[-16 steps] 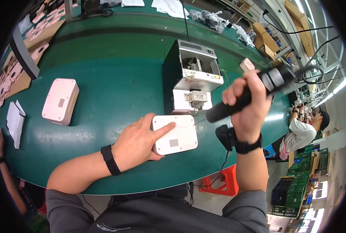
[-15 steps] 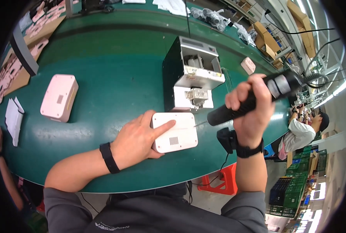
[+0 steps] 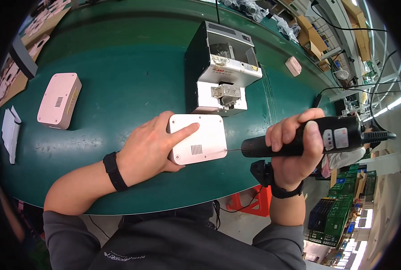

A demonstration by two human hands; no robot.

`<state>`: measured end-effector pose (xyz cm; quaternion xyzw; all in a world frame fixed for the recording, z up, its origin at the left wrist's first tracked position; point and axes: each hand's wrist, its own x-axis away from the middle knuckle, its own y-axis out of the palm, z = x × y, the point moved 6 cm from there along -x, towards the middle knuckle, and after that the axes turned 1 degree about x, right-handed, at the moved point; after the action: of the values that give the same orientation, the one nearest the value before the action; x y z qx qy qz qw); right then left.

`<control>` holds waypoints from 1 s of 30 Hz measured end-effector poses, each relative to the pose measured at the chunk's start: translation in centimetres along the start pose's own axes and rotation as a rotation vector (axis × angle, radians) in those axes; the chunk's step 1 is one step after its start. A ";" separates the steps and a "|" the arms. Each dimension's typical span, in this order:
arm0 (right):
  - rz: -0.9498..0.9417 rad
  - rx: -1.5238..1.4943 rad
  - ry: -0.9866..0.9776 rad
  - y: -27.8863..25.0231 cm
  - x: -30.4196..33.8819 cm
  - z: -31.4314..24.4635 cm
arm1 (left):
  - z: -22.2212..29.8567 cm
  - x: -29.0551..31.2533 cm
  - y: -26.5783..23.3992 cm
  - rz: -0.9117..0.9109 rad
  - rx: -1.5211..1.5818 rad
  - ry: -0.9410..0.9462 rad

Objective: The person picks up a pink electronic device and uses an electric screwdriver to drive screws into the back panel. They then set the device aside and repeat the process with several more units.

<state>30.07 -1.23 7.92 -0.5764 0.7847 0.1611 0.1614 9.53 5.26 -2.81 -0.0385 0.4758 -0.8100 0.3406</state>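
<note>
White casing (image 3: 199,138) under left hand (image 3: 148,146), right hand (image 3: 295,150) gripping screwdriver (image 3: 315,140), bit tip indistinct

A green conveyor belt (image 3: 119,90) carries 2 white casings: 1 white casing (image 3: 198,139) near the front edge, 1 pink-tinted casing (image 3: 58,100) well apart on the left. A grey-black screw feeder (image 3: 220,67) stands just behind the nearer casing. A small pale block (image 3: 293,65) lies far right.

Screwdriver bit (image 3: 233,150) tip indistinct
</note>
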 end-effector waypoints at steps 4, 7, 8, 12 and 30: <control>-0.001 -0.012 0.007 -0.2 0.4 1.1 | 0.0 -0.1 0.0 -0.008 -0.020 -0.002; -0.003 -0.064 0.015 -0.5 0.3 1.4 | 0.0 -0.1 0.0 -0.001 -0.008 -0.013; -0.006 -0.078 0.020 -0.6 0.2 1.6 | 0.0 -0.1 -0.1 0.006 -0.005 -0.015; -0.018 -0.098 0.020 -0.6 0.0 1.7 | 0.0 -0.4 -0.1 0.021 -0.022 -0.001; 0.103 -0.041 -0.147 1.6 -7.1 -0.7 | 0.3 -0.2 -0.4 -0.019 -0.027 -0.001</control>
<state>30.49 4.95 11.76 -0.5250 0.7959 0.2273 0.1982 9.56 5.29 -2.24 -0.0477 0.4862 -0.8066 0.3327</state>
